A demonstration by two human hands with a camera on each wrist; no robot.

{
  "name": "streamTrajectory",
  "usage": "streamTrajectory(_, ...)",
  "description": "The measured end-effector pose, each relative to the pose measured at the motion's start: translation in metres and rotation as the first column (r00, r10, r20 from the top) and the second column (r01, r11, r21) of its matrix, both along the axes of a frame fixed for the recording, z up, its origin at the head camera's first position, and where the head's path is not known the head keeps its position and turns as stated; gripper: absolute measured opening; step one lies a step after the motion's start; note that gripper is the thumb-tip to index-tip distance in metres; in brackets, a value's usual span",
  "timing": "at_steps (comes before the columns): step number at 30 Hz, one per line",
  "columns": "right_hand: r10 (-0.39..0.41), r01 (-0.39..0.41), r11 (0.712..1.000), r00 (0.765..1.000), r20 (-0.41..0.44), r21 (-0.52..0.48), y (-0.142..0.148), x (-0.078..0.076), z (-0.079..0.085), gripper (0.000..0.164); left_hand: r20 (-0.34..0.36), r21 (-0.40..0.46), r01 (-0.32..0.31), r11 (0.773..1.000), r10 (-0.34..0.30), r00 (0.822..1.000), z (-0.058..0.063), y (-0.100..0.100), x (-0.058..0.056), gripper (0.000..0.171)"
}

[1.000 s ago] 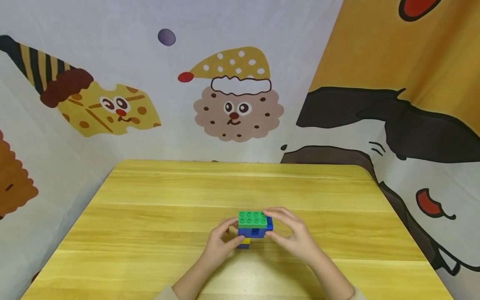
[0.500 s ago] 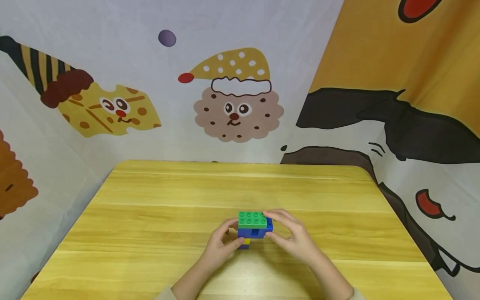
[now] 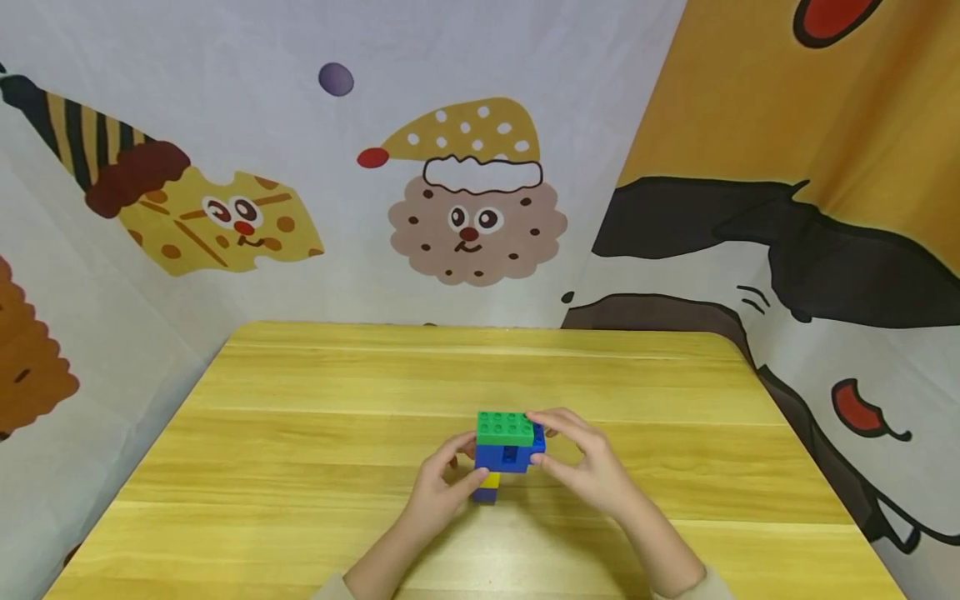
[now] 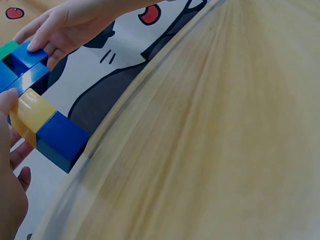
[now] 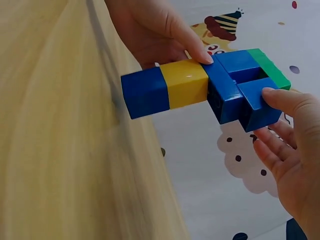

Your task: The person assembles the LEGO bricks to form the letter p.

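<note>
Both hands hold one stack of toy building bricks over the near middle of the table. On top is a green brick (image 3: 506, 427) with round studs; under it sit several blue bricks (image 5: 225, 92) with a square gap between them. Below, a yellow brick (image 5: 187, 84) and a blue end brick (image 4: 63, 139) form a narrow column. My left hand (image 3: 437, 489) pinches the stack's left side, thumb at the join of blue and yellow. My right hand (image 3: 597, 468) pinches the right end, its thumb on a blue brick. Whether the column's foot touches the table cannot be told.
The wooden table (image 3: 300, 392) spreads around the hands, its far edge near a wall cloth (image 3: 300, 33) printed with cartoon figures. The cloth also hangs along the left and right sides.
Over the last half second the stack tilts slightly, its green top rising in the head view and more of the blue front showing. The right fingers rise a little; both grips stay.
</note>
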State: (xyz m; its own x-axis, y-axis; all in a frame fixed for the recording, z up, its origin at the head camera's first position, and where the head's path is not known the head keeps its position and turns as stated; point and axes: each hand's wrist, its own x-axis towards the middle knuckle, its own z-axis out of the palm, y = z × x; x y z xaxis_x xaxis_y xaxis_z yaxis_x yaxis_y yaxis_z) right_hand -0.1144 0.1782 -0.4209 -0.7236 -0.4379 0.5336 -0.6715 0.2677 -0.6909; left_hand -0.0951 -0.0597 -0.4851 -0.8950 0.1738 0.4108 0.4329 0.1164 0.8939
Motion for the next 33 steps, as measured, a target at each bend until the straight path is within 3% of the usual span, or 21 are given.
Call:
streamTrajectory(5, -0.015, 0.016, 1.000, 0.998, 0.064, -0.017, -0.002, -0.006, 0.005, 0.052, 0.090, 0.012, -0.047, 0.999, 0.046, 0.995, 0.008, 0.004, 0.001, 0.044)
streamTrajectory(8, 0.001, 0.002, 1.000, 0.996, 0.093, -0.029, -0.004, -0.005, 0.015, 0.049, 0.142, -0.001, -0.070, 0.998, 0.069, 0.987, 0.021, 0.006, 0.004, 0.043)
streamTrajectory(14, 0.012, -0.004, 0.999, 0.977, 0.213, -0.036, -0.005, -0.006, 0.027, 0.047, 0.177, 0.030, -0.047, 0.998, 0.041, 0.983, 0.040, 0.007, 0.011, 0.045)
streamTrajectory(27, 0.011, 0.007, 0.999, 0.930, 0.367, -0.048, 0.002, -0.021, 0.017, 0.044, 0.257, 0.047, 0.010, 0.999, -0.022, 0.966, 0.036, 0.008, 0.008, 0.050)
streamTrajectory(33, -0.013, 0.022, 1.000, 0.919, 0.394, -0.018, 0.001, -0.025, 0.015, 0.044, 0.267, 0.083, 0.001, 0.997, -0.023, 0.963, 0.020, 0.010, 0.002, 0.051)
